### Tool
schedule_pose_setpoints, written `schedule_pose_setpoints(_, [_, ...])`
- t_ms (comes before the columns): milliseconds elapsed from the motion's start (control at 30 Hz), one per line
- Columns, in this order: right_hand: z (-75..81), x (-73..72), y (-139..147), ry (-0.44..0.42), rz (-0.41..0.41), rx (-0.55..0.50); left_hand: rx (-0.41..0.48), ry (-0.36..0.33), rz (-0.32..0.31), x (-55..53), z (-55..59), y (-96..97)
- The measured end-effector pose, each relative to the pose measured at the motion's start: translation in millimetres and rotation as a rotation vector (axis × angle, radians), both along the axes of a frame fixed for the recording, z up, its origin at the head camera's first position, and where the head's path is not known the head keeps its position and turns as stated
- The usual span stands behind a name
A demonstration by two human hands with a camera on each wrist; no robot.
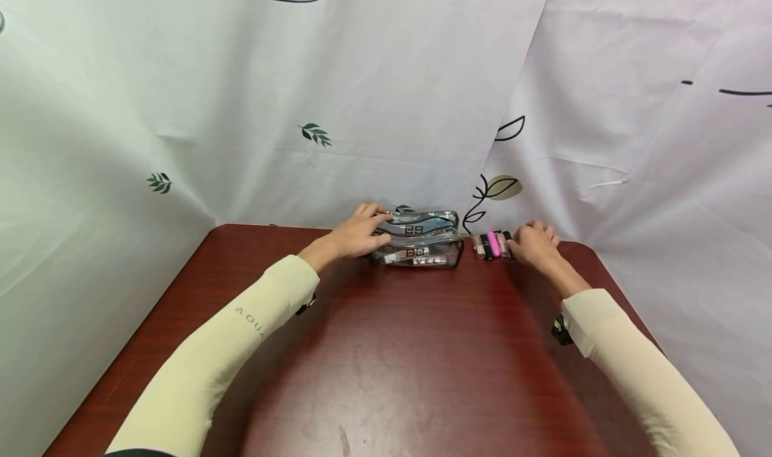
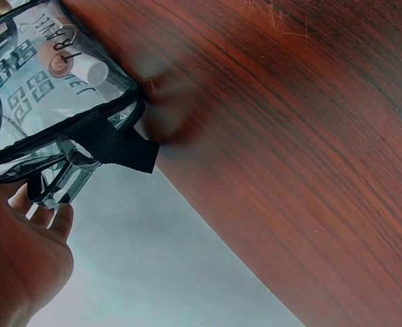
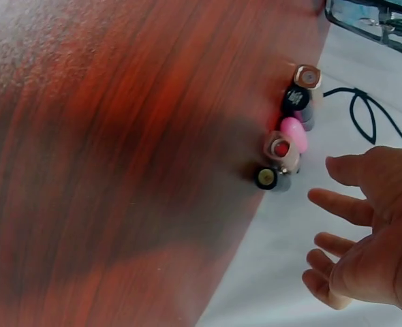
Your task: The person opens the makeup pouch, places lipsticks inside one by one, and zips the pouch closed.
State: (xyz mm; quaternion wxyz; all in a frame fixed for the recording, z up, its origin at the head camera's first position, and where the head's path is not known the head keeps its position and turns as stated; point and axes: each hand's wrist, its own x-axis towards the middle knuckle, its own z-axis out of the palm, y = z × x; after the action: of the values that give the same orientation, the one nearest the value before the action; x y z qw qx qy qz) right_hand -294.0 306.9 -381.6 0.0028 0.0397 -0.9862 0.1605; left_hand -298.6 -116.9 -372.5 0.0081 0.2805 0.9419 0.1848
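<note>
A clear zip pouch (image 1: 449, 252) with black trim stands near the table's back edge, small tubes showing inside. My left hand (image 1: 360, 232) holds its left end, thumb in front and fingers over the top. In the left wrist view, the fingers reach behind the zip end of the pouch (image 2: 44, 102), near a black fabric tab (image 2: 116, 142). My right hand (image 3: 375, 238) has its fingers spread and holds nothing. Beside it stands a row of small cosmetic tubes (image 3: 283, 150), several in number, with a bright pink rounded piece (image 3: 294, 133) among them.
The reddish-brown wooden table (image 1: 374, 350) stretches toward me. White cloth (image 1: 392, 108) printed with leaves hangs right behind the table and along both sides. The pouch and the row of tubes stand close to this cloth, with a narrow gap between them.
</note>
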Motion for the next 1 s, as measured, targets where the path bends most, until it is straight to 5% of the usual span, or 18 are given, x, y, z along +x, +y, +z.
schedule_pose_setpoints(867, [-21.9, -6.3, 20.2, -0.077, -0.059, 0.001, 0.011, 0.022, -0.017, -1.1, -0.5, -0.9])
schedule_pose_setpoints(1000, [-24.0, -7.6, 21.3, -0.083, -0.060, 0.012, 0.045, 0.007, -0.042, -13.8, -11.4, -5.3])
